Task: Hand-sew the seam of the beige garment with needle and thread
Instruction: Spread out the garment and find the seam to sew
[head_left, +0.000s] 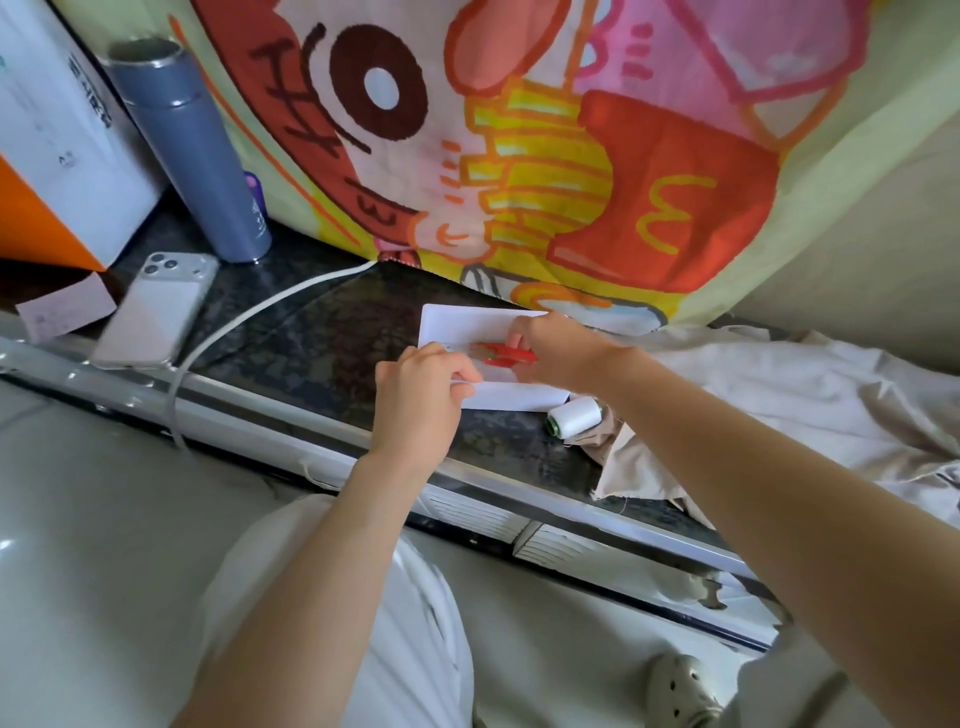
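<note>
A dark speckled stone countertop (322, 332) has a silvery front edge. At its far left corner stand a white-and-orange cardboard box (57, 130) and a tall blue-grey steel flask (192, 150). A silver smartphone (156, 312), a pale paper slip (65, 312) and a white cable (249, 317) lie near the left front edge. Mid-surface lies a white paper sheet (467, 322), with a white thread spool (574, 415) just beside its near right corner. A crumpled beige cloth garment (779, 395) covers the right end.
</note>
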